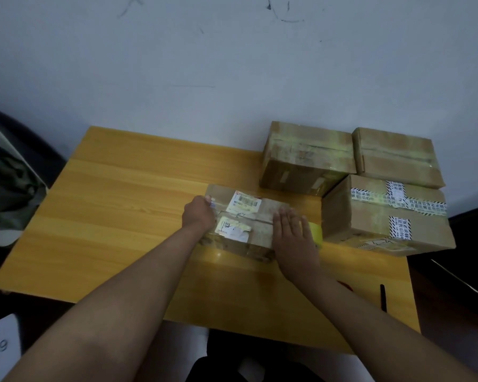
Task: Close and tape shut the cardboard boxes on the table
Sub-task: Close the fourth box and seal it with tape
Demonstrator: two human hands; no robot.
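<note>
A small flat cardboard box with white shipping labels lies mid-table, its flaps closed. My left hand curls over the box's left end, fingers bent on its top edge. My right hand lies flat with straight fingers on the box's right end. Just right of that hand a yellow tape roll shows, partly hidden by the hand. Three larger closed boxes stand at the right: a back-left box, a back-right box, and a front box with printed tape.
The yellow wooden table stands against a pale wall. A black pen-like object and something red lie near the front right edge. A chair with dark cloth stands at the left.
</note>
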